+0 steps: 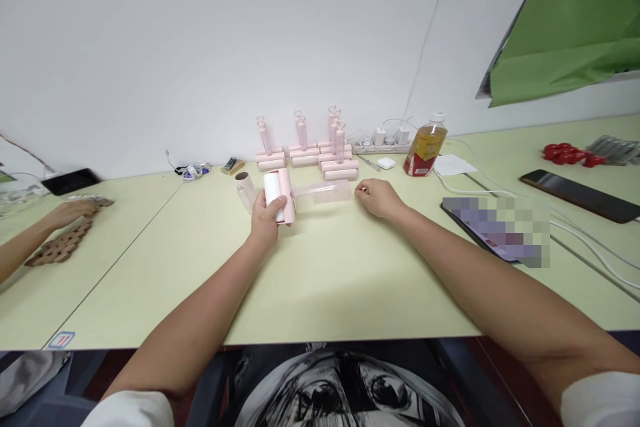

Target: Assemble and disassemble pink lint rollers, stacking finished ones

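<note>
My left hand (265, 221) is wrapped around the head of a lint roller (286, 188), with a white sheet roll and a pink cover. Its clear pink handle (330, 191) points right, toward my right hand (381, 199). My right hand is closed just beyond the handle's end, its fingertips pinched together. Whatever they hold, if anything, is too small to make out. Beside my left hand a cardboard tube (244, 188) leans, partly hidden. Several similar pink lint rollers (339, 168) stand with handles up near the wall.
A drink bottle (425, 147) and a power strip (383, 147) are at the back right. A tablet (493, 230), a phone (580, 195), cables and red objects (573, 154) lie farther right. At left, another person's hand (75, 212) reaches over brown pieces (60, 245).
</note>
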Motion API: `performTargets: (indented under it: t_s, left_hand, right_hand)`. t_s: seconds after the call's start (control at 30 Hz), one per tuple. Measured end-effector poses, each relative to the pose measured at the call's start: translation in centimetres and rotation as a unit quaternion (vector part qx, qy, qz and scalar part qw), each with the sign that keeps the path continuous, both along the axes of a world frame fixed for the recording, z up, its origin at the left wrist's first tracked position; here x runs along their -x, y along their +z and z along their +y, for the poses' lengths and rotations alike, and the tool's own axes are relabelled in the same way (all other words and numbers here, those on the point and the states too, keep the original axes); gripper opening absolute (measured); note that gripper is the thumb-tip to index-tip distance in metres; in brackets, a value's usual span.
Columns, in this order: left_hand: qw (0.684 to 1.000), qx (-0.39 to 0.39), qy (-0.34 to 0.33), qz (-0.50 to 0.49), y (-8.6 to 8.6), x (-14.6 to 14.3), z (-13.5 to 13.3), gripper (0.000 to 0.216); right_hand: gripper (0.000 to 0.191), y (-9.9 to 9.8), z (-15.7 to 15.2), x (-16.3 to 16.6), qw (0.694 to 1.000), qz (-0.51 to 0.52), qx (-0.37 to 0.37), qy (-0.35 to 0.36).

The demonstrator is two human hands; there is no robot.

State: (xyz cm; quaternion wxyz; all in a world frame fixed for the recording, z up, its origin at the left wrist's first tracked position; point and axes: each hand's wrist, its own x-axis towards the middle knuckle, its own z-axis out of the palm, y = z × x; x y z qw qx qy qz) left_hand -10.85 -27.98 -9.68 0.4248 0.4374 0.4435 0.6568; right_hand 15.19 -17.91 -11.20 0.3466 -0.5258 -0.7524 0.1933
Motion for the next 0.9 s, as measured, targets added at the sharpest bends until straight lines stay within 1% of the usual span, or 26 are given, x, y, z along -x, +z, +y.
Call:
performTargets:
  t_s: [0.03, 0.07, 0.1, 0.13, 0.17, 0.2, 0.27, 0.43, 0.53, 0.7, 0.83, 0.9]
  left_hand:
    - [1.0, 0.0, -0.001, 0.0, 0.0, -0.1, 0.0, 0.042]
    - [1.0, 0.002, -0.004, 0.002, 0.1, -0.2, -0.1, 0.042]
    - [1.0, 0.004, -0.008, 0.004, 0.1, -0.3, -0.2, 0.042]
    - [1.0, 0.006, -0.013, 0.007, 0.1, -0.4, -0.3, 0.042]
    - [1.0, 0.009, -0.019, 0.011, 0.2, -0.5, -0.3, 0.043]
    - [1.0, 0.01, -0.024, 0.016, 0.2, -0.6, -0.4, 0.043]
    - [0.999, 0.01, -0.027, 0.025, 0.2, -0.7, -0.5, 0.043]
    - [0.999, 0.018, -0.011, 0.038, 0.0, -0.8, -0.5, 0.044]
    - [0.999, 0.027, -0.026, 0.023, 0.1, -0.9, -0.5, 0.045]
    - [0.998, 0.032, -0.052, 0.003, 0.1, -1.0, -0.6, 0.045]
    - [0.998, 0.019, -0.044, 0.031, 0.0, -0.9, -0.6, 0.045]
    - [0.998, 0.015, -0.037, 0.045, -0.1, -0.9, -0.6, 0.045]
  right_hand:
    - [0.016, 0.5, -0.6, 0.3, 0.998, 0.055, 0.013, 0.017]
    - [0.019, 1.1, -1.2, 0.7, 0.987, 0.149, 0.04, 0.048]
    - [0.022, 1.7, -1.9, 1.0, 0.959, 0.26, 0.075, 0.087]
    - [0.024, 2.3, -2.6, 1.4, 0.924, 0.345, 0.105, 0.129]
    - [0.025, 2.9, -3.4, 1.7, 0.895, 0.397, 0.127, 0.158]
    - [0.024, 3.4, -4.0, 2.0, 0.878, 0.422, 0.143, 0.176]
    - [0.021, 4.0, -5.1, 2.5, 0.863, 0.438, 0.16, 0.195]
    - [0.015, 4.1, -6.2, 3.1, 0.859, 0.439, 0.167, 0.204]
    - [0.013, 4.0, -6.3, 3.2, 0.856, 0.436, 0.181, 0.211]
    - [0.021, 3.7, -6.6, 3.4, 0.827, 0.448, 0.225, 0.253]
    - [0.024, 3.7, -6.9, 3.5, 0.802, 0.469, 0.25, 0.273]
    - [0.025, 3.7, -7.0, 3.4, 0.795, 0.473, 0.261, 0.275]
